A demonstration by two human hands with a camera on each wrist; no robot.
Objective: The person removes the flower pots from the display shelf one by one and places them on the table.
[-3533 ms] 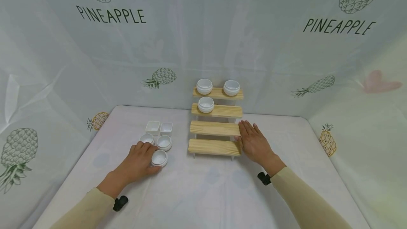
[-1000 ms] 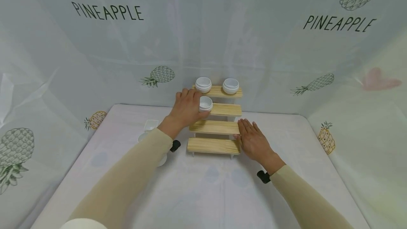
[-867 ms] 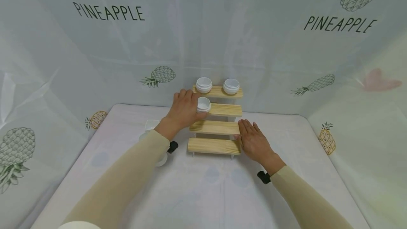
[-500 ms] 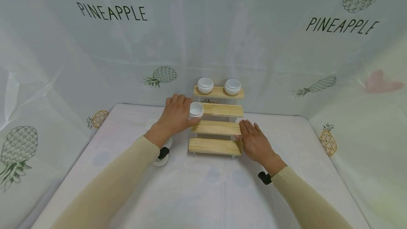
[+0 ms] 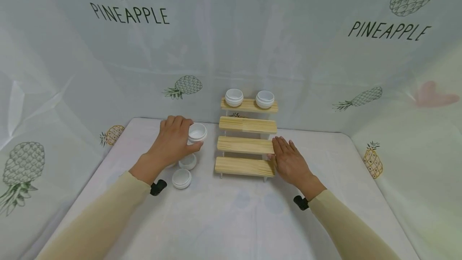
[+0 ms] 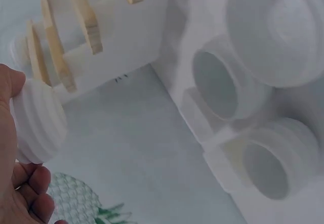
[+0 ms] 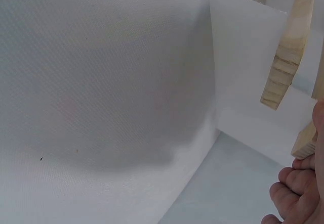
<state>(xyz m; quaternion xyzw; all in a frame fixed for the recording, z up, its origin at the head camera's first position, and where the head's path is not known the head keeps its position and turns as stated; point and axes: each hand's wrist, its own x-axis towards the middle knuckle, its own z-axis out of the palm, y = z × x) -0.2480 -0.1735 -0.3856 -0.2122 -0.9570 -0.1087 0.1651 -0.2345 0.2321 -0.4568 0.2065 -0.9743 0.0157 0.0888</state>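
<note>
My left hand (image 5: pixel 169 141) grips a small white round bowl (image 5: pixel 197 132) between thumb and fingers, left of a four-tier wooden stand (image 5: pixel 247 124). In the left wrist view, the ribbed side of the held bowl (image 6: pixel 39 120) faces the camera, clear of the shelves. Extended fingers of my right hand (image 5: pixel 291 163) rest against the right ends of the stand's lower boards, thumb near the lowest one. Two white bowls, one at left (image 5: pixel 234 97) and one at right (image 5: pixel 265 99), sit on the top board. The lower boards carry none.
Below my left hand stand a near bowl (image 5: pixel 181 178) and a second bowl (image 5: pixel 187 161); a third is mostly hidden. The left wrist view shows square white dishes (image 6: pixel 223 168) beside them. A pineapple-print curtain (image 5: pixel 303 59) hangs behind the table.
My left hand has taken the bowl off the second board from the top and carried it left, over the table near the other bowls. My right hand stays in place.
</note>
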